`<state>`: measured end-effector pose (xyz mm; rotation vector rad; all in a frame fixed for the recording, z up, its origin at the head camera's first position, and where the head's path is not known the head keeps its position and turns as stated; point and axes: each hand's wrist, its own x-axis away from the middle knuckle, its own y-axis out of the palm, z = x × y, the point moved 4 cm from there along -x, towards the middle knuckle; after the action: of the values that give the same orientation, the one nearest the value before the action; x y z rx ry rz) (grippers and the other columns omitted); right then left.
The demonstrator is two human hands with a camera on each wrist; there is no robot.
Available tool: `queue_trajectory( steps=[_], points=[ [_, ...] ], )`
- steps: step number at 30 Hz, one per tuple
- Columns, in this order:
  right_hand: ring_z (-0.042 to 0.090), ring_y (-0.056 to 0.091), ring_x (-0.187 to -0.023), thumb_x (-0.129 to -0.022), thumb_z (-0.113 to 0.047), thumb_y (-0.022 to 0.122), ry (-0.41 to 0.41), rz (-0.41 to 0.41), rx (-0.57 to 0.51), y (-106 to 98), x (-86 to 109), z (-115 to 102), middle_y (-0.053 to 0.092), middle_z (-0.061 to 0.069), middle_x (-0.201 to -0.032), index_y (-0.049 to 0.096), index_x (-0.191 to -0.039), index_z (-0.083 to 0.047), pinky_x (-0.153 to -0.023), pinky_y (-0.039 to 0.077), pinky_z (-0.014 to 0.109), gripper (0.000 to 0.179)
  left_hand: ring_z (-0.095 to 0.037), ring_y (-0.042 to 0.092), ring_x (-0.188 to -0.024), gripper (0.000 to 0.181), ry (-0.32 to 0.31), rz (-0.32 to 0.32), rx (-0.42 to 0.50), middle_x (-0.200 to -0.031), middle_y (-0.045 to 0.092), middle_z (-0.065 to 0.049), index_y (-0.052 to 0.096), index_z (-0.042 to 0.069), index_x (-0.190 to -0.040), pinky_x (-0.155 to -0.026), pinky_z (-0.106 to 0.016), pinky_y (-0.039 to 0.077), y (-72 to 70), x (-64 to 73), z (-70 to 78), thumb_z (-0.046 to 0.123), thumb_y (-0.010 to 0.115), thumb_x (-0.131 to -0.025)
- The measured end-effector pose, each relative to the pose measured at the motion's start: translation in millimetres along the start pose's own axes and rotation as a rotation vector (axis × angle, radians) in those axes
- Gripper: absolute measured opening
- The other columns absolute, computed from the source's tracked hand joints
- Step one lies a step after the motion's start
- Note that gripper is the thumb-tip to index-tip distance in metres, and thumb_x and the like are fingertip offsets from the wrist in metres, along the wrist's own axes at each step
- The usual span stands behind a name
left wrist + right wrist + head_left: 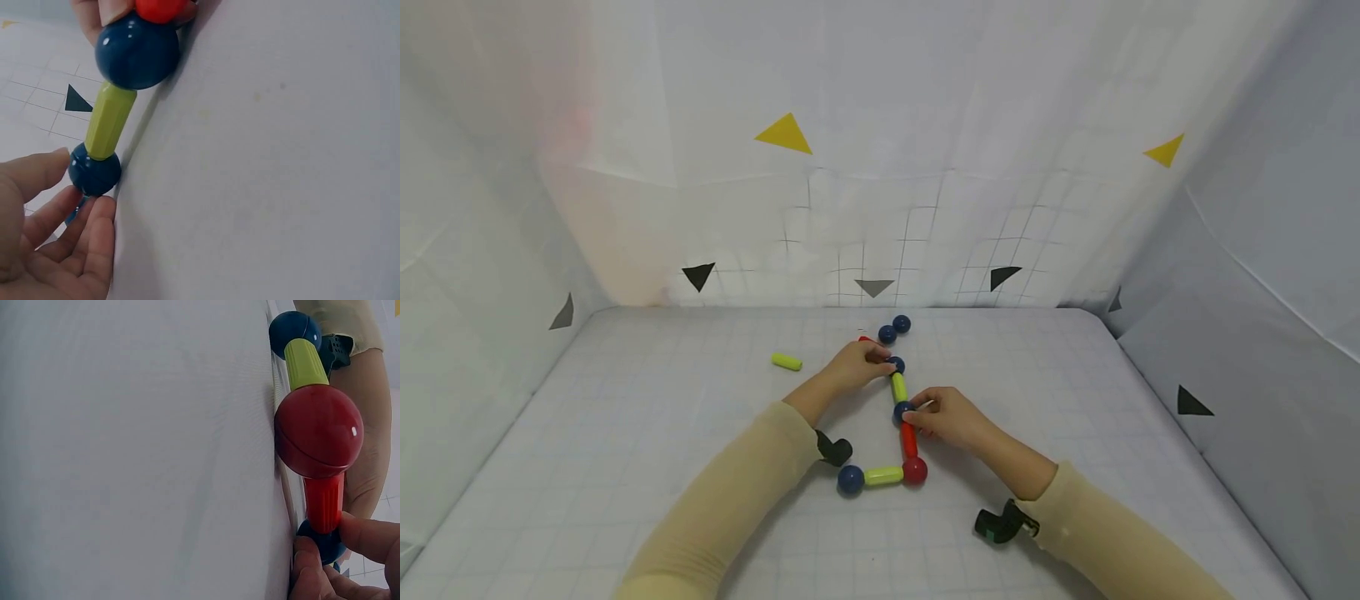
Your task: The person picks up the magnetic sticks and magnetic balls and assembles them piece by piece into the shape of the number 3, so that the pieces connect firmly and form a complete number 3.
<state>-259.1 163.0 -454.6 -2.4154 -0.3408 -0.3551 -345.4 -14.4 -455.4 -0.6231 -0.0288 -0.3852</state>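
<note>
A chain of balls and short rods lies on the table. My left hand (857,365) holds the blue ball (94,172) at its far end between thumb and fingers. A yellow-green rod (111,122) joins that ball to a second blue ball (903,412), which my right hand (951,417) pinches. From there a red rod (324,503) runs to a red ball (319,431). Another yellow-green rod (883,476) leads left from the red ball to a blue ball (850,480) at the near end.
Two loose blue balls, one nearer (887,334) and one farther (902,323), sit beyond the chain. A red piece (866,339) is partly hidden behind my left hand. One loose yellow-green rod (786,362) lies to the left. White sheet walls (880,100) enclose the table.
</note>
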Motion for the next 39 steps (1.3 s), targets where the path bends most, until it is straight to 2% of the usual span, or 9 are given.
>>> queue_trajectory(
  steps=[7, 16, 21, 28, 32, 39],
  points=[
    [0.019, 0.061, -0.072, -0.091, -0.027, 0.075, 0.020, -0.001, -0.002, 0, -0.6, 1, 0.068, 0.004, -0.083, 0.067, -0.117, -0.006, -0.066, 0.052, 0.027, 0.033, -0.022, 0.060, -0.109, 0.036, 0.006, -0.015, 0.009, -0.117, 0.066, -0.003, 0.066, 0.011, -0.127, -0.090, -0.034, 0.053, -6.9, 8.2, -3.1, 0.030, 0.068, -0.096],
    [0.020, 0.061, -0.074, -0.090, -0.028, 0.076, 0.047, -0.001, 0.006, 1, 0.4, 0, 0.068, 0.005, -0.086, 0.067, -0.118, -0.007, -0.068, 0.053, 0.027, 0.036, -0.019, 0.060, -0.104, 0.034, -0.011, 0.009, -0.002, -0.117, 0.066, 0.001, 0.066, 0.015, -0.124, -0.080, -0.033, 0.055, -28.0, 28.5, -13.0, 0.033, 0.067, -0.096],
    [0.019, 0.062, -0.074, -0.091, -0.027, 0.075, 0.033, 0.004, 0.008, 1, 0.3, 1, 0.068, 0.005, -0.088, 0.067, -0.118, -0.007, -0.069, 0.054, 0.028, 0.035, -0.020, 0.060, -0.105, 0.032, -0.005, 0.028, 0.019, -0.116, 0.066, -0.001, 0.066, 0.013, -0.125, -0.086, -0.034, 0.054, -43.6, 38.7, -20.1, 0.028, 0.067, -0.097],
    [0.019, 0.061, -0.075, -0.091, -0.026, 0.075, 0.036, 0.002, 0.018, 2, 0.5, 0, 0.068, 0.005, -0.088, 0.067, -0.119, -0.006, -0.069, 0.053, 0.028, 0.035, -0.021, 0.060, -0.105, 0.031, -0.003, 0.079, 0.020, -0.116, 0.067, -0.002, 0.066, 0.010, -0.125, -0.089, -0.036, 0.053, -66.0, 52.7, -33.4, 0.026, 0.067, -0.098],
    [0.020, 0.061, -0.075, -0.091, -0.027, 0.075, 0.030, 0.000, 0.013, 2, 0.2, 0, 0.068, 0.005, -0.088, 0.067, -0.118, -0.006, -0.069, 0.053, 0.028, 0.035, -0.023, 0.060, -0.107, 0.032, 0.025, 0.117, 0.029, -0.116, 0.067, -0.005, 0.066, 0.007, -0.125, -0.090, -0.038, 0.052, -80.6, 60.4, -40.7, 0.025, 0.067, -0.098],
    [0.020, 0.062, -0.076, -0.091, -0.027, 0.075, 0.027, 0.002, 0.011, 0, -0.1, 0, 0.069, 0.005, -0.090, 0.067, -0.118, -0.007, -0.069, 0.053, 0.028, 0.035, -0.024, 0.061, -0.109, 0.034, 0.015, 0.178, 0.046, -0.118, 0.067, -0.007, 0.065, 0.006, -0.125, -0.088, -0.037, 0.051, -104.1, 65.5, -58.3, 0.025, 0.068, -0.097]
  ],
)
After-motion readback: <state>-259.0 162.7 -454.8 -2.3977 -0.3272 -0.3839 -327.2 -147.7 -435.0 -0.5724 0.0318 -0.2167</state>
